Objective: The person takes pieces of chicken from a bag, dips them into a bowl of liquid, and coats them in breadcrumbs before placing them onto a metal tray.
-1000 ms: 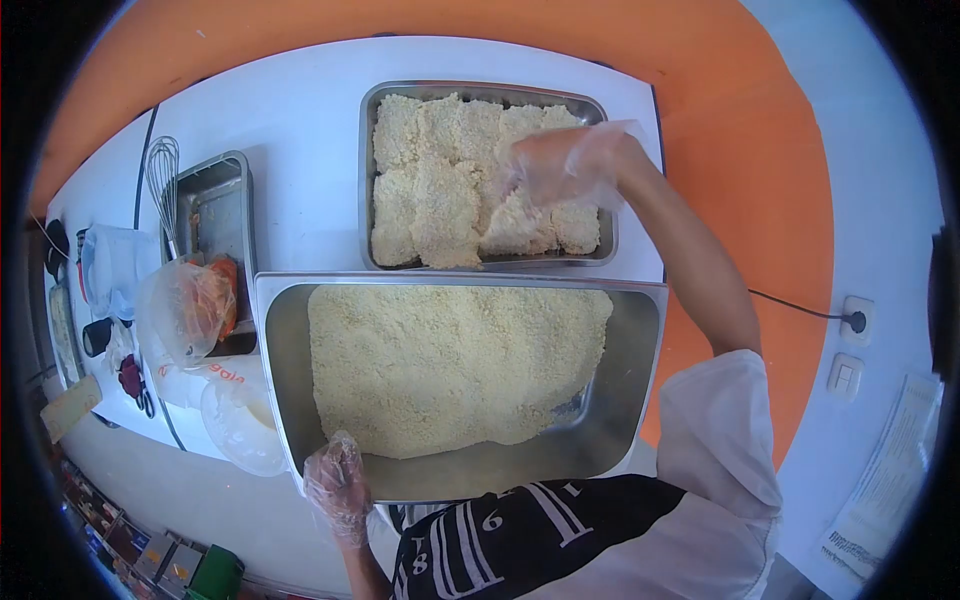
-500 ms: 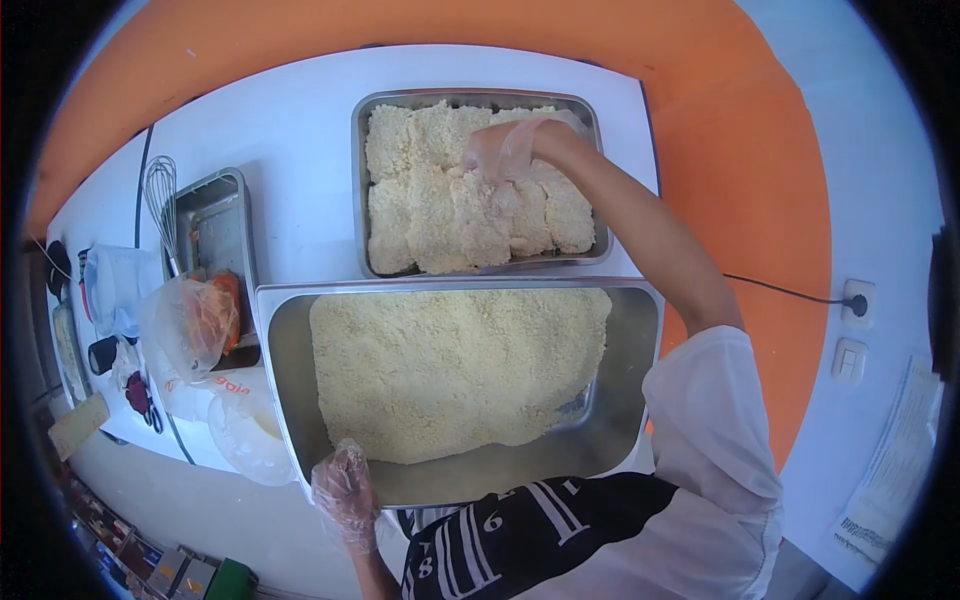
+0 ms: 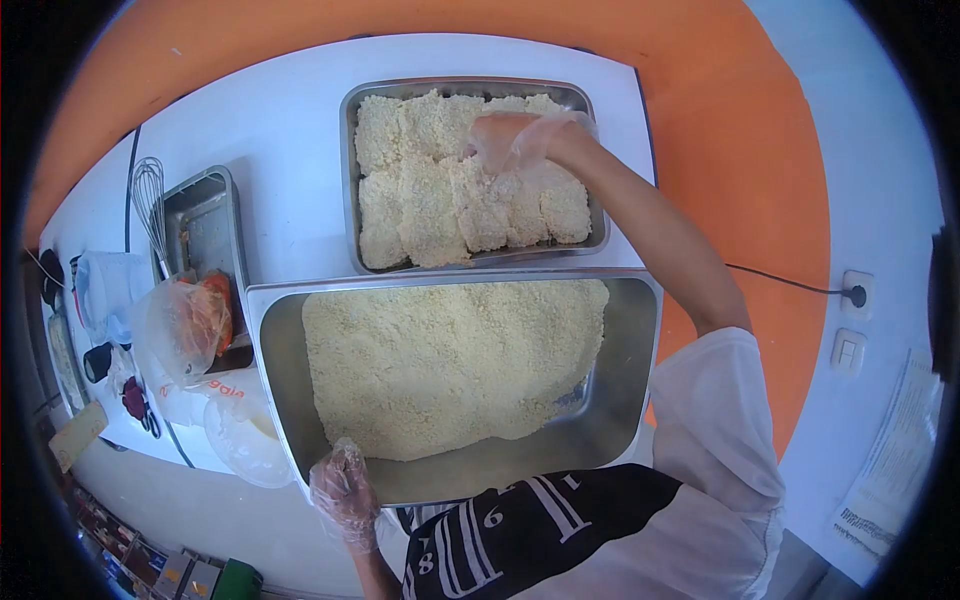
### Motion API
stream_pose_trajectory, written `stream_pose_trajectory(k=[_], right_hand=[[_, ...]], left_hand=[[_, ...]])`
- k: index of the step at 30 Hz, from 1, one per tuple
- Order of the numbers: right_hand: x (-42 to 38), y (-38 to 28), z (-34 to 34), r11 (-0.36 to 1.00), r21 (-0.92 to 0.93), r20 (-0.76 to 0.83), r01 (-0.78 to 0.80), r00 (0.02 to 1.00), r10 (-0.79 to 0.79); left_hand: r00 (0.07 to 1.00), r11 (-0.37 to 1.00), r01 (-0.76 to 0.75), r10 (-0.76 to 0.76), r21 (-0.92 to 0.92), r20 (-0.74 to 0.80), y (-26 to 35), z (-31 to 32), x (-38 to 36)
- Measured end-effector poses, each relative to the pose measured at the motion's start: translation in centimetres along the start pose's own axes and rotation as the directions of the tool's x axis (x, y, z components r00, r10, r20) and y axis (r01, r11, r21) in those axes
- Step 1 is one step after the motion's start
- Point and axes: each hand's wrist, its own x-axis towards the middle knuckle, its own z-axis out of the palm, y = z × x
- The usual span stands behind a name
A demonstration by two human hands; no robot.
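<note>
My right hand (image 3: 515,143), in a clear plastic glove, lies over the breaded pieces (image 3: 432,215) in the shallow metal tray (image 3: 352,220). Its fingers bend down onto the coating near the middle; the tips are hidden, so I cannot see whether they grip a piece. The breaded pieces sit close together in rows. Nearer to me is a deep metal pan (image 3: 282,390), with pale yellow crumbs (image 3: 455,370) heaped inside. My left hand (image 3: 343,488), also gloved, is closed at the pan's front left corner, over the rim. What its fingers hold, if anything, is hidden.
To the left, a whisk (image 3: 150,205) leans in a dark metal tray (image 3: 236,215) beside a plastic bag of orange-coloured food (image 3: 190,325). A clear container (image 3: 100,290) and scissors (image 3: 150,420) lie farther left. A cord (image 3: 785,283) runs to the wall socket on the right.
My right hand has shifted slightly away from me over the breaded pieces, and more of the front row shows. The left hand keeps its place at the pan's corner.
</note>
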Motion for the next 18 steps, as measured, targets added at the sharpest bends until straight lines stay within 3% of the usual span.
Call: stream_pose_trajectory(k=[2, 3, 5, 6, 8, 9, 11, 13, 14, 15, 16, 17, 18], right_hand=[[-1.4, 0.4, 0.8, 0.991, 0.046, -0.22, 0.125, 0.969, -0.112], [-2.2, 0.4, 1.0, 0.991, 0.046, -0.218, 0.123, 0.97, -0.11], [-3.4, 0.0, 1.2, 0.984, 0.029, -0.47, 0.175, 0.871, -0.141], [-3.4, 0.4, 1.7, 0.983, 0.034, -0.465, 0.178, 0.874, -0.143], [-2.9, 1.4, 3.3, 0.977, 0.039, -0.753, 0.208, 0.65, -0.108], [-3.1, 1.1, 4.2, 0.975, 0.057, -0.741, 0.214, 0.664, -0.102], [-3.4, 0.3, 5.9, 0.989, -0.106, -0.602, 0.098, 0.786, -0.143], [-2.1, 1.5, 7.3, 0.985, -0.048, -0.655, 0.163, 0.739, -0.154], [-1.8, 2.4, 7.9, 0.975, -0.014, -0.707, 0.223, 0.687, -0.168], [-3.1, 1.8, 7.6, 0.974, -0.013, -0.713, 0.224, 0.682, -0.166], [-5.4, 0.6, 6.6, 0.957, 0.011, -0.794, 0.291, 0.584, -0.168], [-8.0, -0.7, 5.9, 0.934, 0.025, -0.864, 0.357, 0.477, -0.16], [-10.8, -2.1, 5.7, 0.935, 0.023, -0.869, 0.354, 0.47, -0.157]], left_hand=[[1.0, 1.0, 0.0, -0.001, -0.013, -0.026, -0.1, 0.2, -0.2], [1.0, 1.0, 0.002, -0.002, -0.001, -0.013, -0.5, 0.3, -0.4], [1.0, 1.0, 0.009, -0.009, 0.016, 0.003, -1.1, 0.5, -0.7], [1.0, 0.999, 0.006, -0.006, 0.038, 0.006, -1.2, 0.6, -0.7], [1.0, 0.998, 0.01, -0.011, 0.067, 0.024, -0.3, 0.2, 0.1], [0.992, 0.998, 0.057, -0.061, 0.041, 0.113, 0.8, -0.5, 1.1], [0.97, 0.993, 0.108, -0.114, 0.039, 0.215, 1.9, -0.9, 2.2], [0.965, 0.991, 0.0, 0.035, -0.132, 0.26, 2.2, -0.6, 3.1], [0.966, 0.992, -0.005, 0.037, -0.126, 0.255, 3.0, -0.3, 4.1], [0.929, 0.981, -0.129, 0.171, -0.145, 0.33, 4.2, -0.1, 5.1], [0.867, 0.952, -0.251, 0.302, -0.175, 0.397, 5.5, 0.4, 6.3], [0.827, 0.928, -0.29, 0.367, -0.235, 0.425, 6.6, 1.5, 7.3], [0.784, 0.899, -0.323, 0.429, -0.296, 0.449, 7.8, 3.2, 8.2]])
